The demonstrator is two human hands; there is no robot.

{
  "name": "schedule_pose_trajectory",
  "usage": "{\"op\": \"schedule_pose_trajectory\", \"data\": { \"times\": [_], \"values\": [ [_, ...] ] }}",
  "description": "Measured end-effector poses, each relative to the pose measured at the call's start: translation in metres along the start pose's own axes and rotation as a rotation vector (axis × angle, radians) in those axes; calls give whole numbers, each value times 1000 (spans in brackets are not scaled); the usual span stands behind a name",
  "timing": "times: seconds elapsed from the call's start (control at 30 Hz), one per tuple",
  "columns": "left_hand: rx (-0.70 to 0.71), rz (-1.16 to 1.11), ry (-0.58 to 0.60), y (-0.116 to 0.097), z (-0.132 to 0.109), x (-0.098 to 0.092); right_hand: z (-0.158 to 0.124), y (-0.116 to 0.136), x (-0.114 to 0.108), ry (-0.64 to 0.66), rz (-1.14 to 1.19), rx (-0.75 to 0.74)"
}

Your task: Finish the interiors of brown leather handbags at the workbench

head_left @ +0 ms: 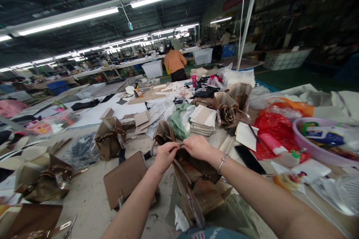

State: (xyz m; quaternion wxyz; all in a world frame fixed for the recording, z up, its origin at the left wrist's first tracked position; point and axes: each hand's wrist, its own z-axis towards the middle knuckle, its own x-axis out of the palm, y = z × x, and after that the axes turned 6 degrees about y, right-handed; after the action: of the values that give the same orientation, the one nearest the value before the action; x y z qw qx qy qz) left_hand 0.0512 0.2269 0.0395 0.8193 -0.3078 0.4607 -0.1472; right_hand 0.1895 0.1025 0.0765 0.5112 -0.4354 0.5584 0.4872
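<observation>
Both of my hands meet at the upper edge of a brown handbag, which stands on the table close to my body. My left hand pinches the edge between thumb and fingers. Beside it, my right hand is closed on the same edge, a bracelet on its wrist. The bag's inside is dark, and its lower part rests near a clear plastic sheet. Just beyond my hands stands another brown bag, its top open. A flat brown bag with a flap lies left of my left forearm.
More unfinished brown bags stand on the left and at the back. A stack of beige panels lies ahead. To the right are a black phone, a red plastic bag and a purple basin. A person in orange stands farther off.
</observation>
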Motion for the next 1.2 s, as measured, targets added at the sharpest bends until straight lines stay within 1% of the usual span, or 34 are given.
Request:
{"op": "schedule_pose_trajectory", "data": {
  "times": [0.07, 0.13, 0.23, 0.33, 0.43, 0.57, 0.73, 0.97, 1.07, 1.2],
  "values": [
    [-77, -54, 34, -3, 2, -2, 0, 0, -1, 3, 5, 3],
    [-162, -96, 39, -6, 3, -4, 0, 1, -1, 8, 9, 9],
    [-213, -102, 59, -7, 4, -6, 0, 0, -1, 10, 10, 17],
    [-178, -50, 128, -6, 6, -9, 1, -1, 1, 4, 17, 28],
    [-155, 94, 170, -6, 8, -12, 3, -2, 1, 3, 20, 24],
    [-170, 223, 183, -9, 11, -13, 4, -2, 2, 16, 7, 17],
    [-165, 271, 189, -8, 13, -10, 3, -4, 1, 22, -7, 15],
    [-48, 424, 226, -2, 13, -6, 3, -7, 0, -7, -6, -26],
    [-14, 423, 222, -3, 12, -5, 1, -9, -1, -1, -2, -35],
    [-26, 379, 232, -4, 13, -7, -4, -12, -7, 18, 42, -69]
  ]
}}
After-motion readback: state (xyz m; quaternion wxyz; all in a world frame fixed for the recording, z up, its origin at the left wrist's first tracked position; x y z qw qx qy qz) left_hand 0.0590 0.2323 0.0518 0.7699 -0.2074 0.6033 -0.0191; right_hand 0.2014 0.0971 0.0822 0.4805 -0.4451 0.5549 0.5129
